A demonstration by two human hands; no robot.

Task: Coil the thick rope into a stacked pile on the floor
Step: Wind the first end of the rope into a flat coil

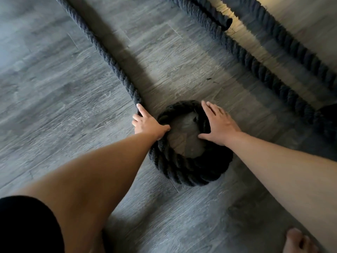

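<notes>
Rope (182, 168) coil partly hidden under left hand (148, 125), right hand (218, 125).

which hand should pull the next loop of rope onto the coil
Left. The left hand already grips the rope where the straight run meets the coil. The right hand lies flat on the coil's far side, steadying it.

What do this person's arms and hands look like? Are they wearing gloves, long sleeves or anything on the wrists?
Both are bare. The left hand and right hand have no gloves, and no rings, watch or bands show. Both forearms are uncovered, with no sleeves reaching them. The only clothing in view is a piece of black fabric at the lower left corner.
</notes>
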